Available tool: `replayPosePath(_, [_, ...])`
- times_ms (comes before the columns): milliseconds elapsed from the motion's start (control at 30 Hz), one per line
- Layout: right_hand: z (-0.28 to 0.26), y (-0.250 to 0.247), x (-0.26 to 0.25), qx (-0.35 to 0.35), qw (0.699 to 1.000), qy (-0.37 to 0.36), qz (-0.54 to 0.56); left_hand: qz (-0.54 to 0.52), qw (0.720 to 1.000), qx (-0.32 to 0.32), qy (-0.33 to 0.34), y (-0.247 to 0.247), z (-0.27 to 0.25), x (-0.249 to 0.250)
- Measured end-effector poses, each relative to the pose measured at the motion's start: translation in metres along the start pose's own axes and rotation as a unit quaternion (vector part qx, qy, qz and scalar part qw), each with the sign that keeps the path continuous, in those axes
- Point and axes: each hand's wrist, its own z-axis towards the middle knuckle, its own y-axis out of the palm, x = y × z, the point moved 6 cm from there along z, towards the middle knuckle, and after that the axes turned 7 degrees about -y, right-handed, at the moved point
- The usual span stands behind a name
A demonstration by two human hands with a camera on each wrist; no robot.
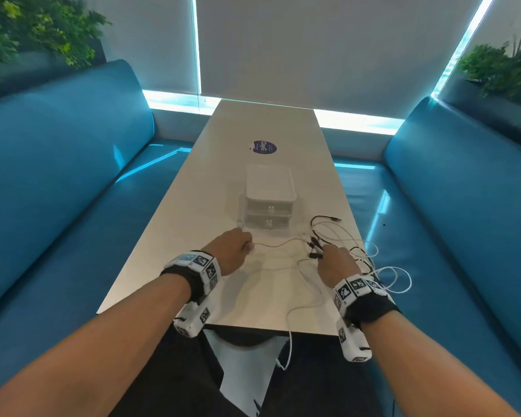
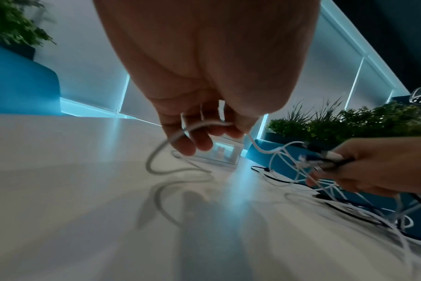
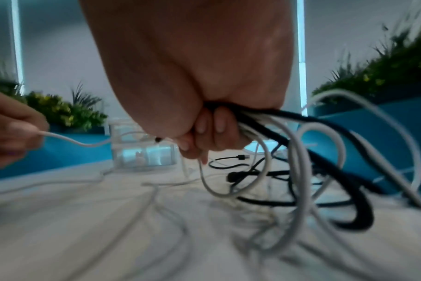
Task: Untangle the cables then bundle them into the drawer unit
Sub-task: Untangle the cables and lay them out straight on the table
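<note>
A clear two-drawer unit (image 1: pixel 268 203) stands mid-table, both drawers closed; it also shows as the drawer unit (image 3: pixel 142 152) in the right wrist view. My left hand (image 1: pixel 233 246) pinches a single white cable (image 2: pixel 204 124) just left of the unit's front. That white cable (image 1: pixel 280 242) runs across to my right hand (image 1: pixel 334 260), which grips a bundle of black and white cables (image 3: pixel 264 119) near their plugs. Loose loops of the tangle (image 1: pixel 373 260) spread over the table's right edge. One white cable end (image 1: pixel 288 353) hangs off the near edge.
The long white table (image 1: pixel 268 124) carries a dark round sticker (image 1: pixel 263 146) beyond the unit. Blue benches (image 1: pixel 57 164) flank both sides. Planters with green plants (image 1: pixel 506 67) sit behind the seat backs.
</note>
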Motion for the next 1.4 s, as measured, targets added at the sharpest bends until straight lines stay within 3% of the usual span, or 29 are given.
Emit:
replayPosePath(167, [-0.002, -0.012, -0.026, 0.085, 0.99, -0.063, 0.096, 0.13, 0.991, 0.012, -0.037, 0.021, 0.002, 0.024])
replayPosePath(267, [-0.009, -0.014, -0.044, 0.104, 0.976, -0.123, 0.145, 0.14, 0.989, -0.01, -0.057, 0.035, 0.003, 0.038])
replayPosePath(400, [-0.015, 0.002, -0.064, -0.027, 0.971, -0.18, 0.156, 0.046, 0.998, -0.016, -0.027, 0.036, 0.006, 0.053])
replayPosePath(533, [-0.014, 0.006, -0.06, -0.072, 0.971, -0.158, 0.167, -0.059, 0.998, -0.014, 0.026, 0.028, 0.001, 0.046])
replayPosePath(633, [-0.013, 0.013, -0.058, -0.091, 0.972, -0.148, 0.156, -0.123, 0.992, 0.014, 0.019, 0.018, -0.001, 0.03])
replayPosePath(733, [-0.013, 0.019, -0.055, -0.082, 0.981, -0.14, 0.11, -0.11, 0.993, -0.004, 0.029, 0.013, -0.003, 0.019])
replayPosePath(933, [-0.01, 0.009, -0.008, -0.042, 0.999, -0.019, 0.021, -0.08, 0.996, -0.021, -0.014, -0.002, -0.009, -0.015])
replayPosePath(1100, [-0.009, 0.002, -0.016, 0.012, 0.997, -0.029, 0.07, -0.006, 0.999, -0.016, -0.042, 0.006, -0.006, -0.003])
replayPosePath(1267, [-0.017, -0.016, -0.034, 0.082, 0.983, -0.085, 0.14, 0.102, 0.991, -0.078, -0.021, 0.03, -0.008, 0.02])
replayPosePath(1333, [-0.02, -0.02, -0.045, 0.069, 0.98, -0.127, 0.136, 0.097, 0.993, -0.065, -0.025, 0.026, -0.003, 0.023])
replayPosePath(1400, [-0.021, -0.022, -0.055, 0.044, 0.977, -0.161, 0.133, -0.001, 1.0, -0.001, -0.029, 0.011, 0.003, 0.027])
